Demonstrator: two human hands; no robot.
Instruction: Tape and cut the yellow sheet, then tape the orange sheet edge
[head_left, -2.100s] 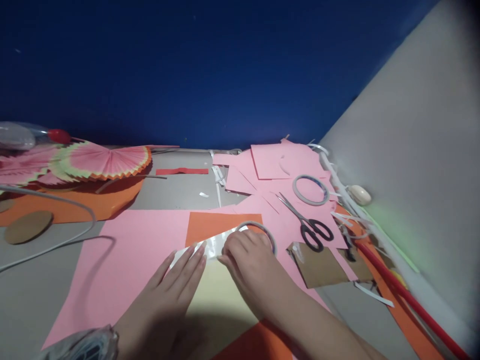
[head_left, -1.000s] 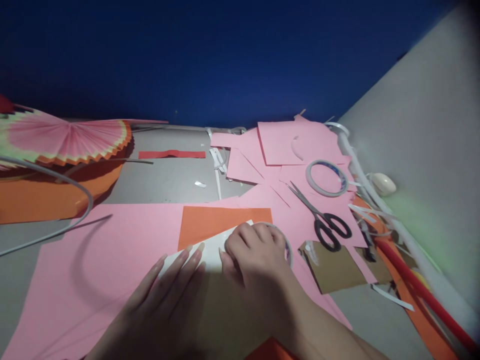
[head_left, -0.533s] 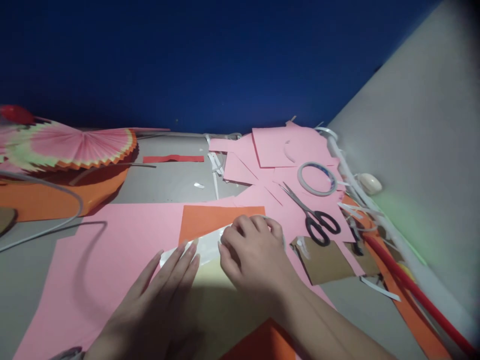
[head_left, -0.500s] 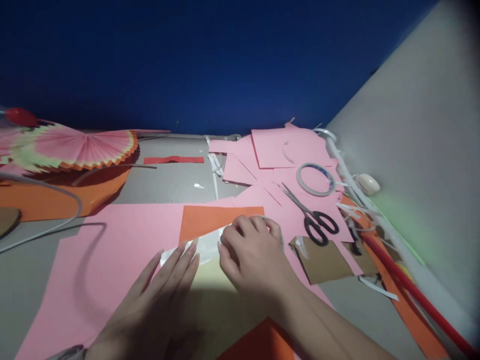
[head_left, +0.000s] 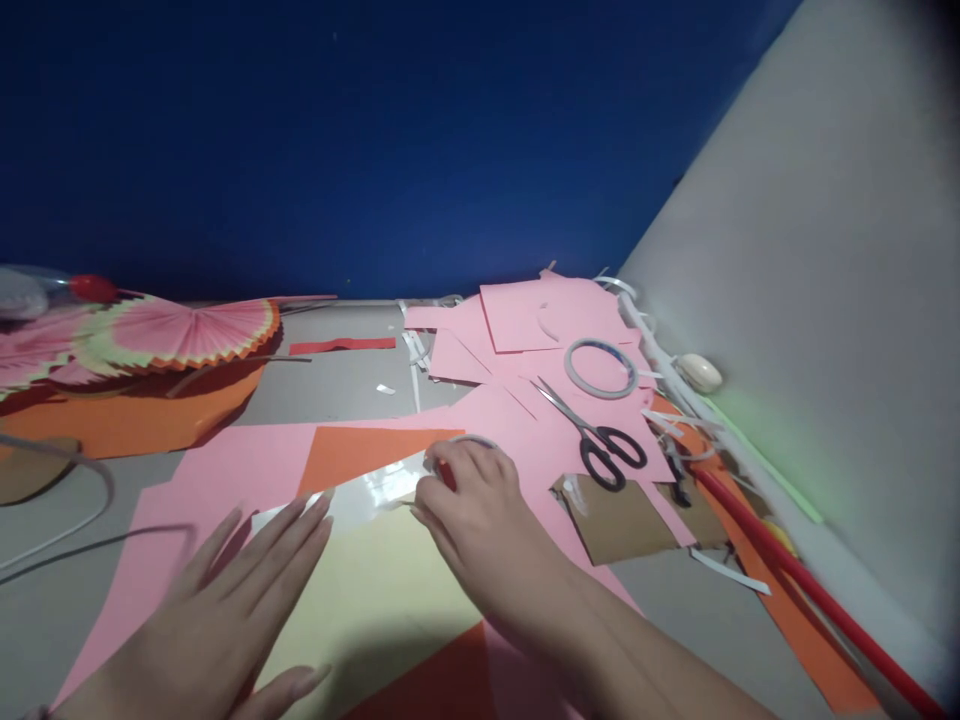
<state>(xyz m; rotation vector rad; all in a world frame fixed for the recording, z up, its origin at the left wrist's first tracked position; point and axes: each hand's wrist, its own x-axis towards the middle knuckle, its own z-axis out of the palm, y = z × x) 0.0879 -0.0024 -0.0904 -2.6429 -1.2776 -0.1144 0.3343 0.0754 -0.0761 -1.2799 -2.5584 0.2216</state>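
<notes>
My left hand (head_left: 240, 580) lies flat, fingers stretched out, on the left end of a strip of clear shiny tape (head_left: 390, 485). That strip runs along the edge where a pale yellow sheet (head_left: 375, 570) meets orange paper (head_left: 352, 450). At the strip's right end, my right hand (head_left: 472, 500) is closed on a tape roll, whose pale rim (head_left: 476, 439) shows behind the knuckles. The fingers hide most of the roll. Beneath these sheets spreads a large pink sheet (head_left: 225, 450). Scissors (head_left: 592, 435) with black handles lie to the right of my right hand.
Another tape roll (head_left: 574, 370) rests on pink paper pieces (head_left: 555, 310) at the back. Brown cardboard (head_left: 615, 520) and a red stick (head_left: 795, 560) are on the right, by a pale wall. Pleated paper fans (head_left: 187, 335) and a cable (head_left: 105, 510) occupy the left.
The yellow and orange sheets have shifted left along with my left hand. My hands are farther apart, with a longer stretch of tape showing between them. The camera view has also turned slightly.
</notes>
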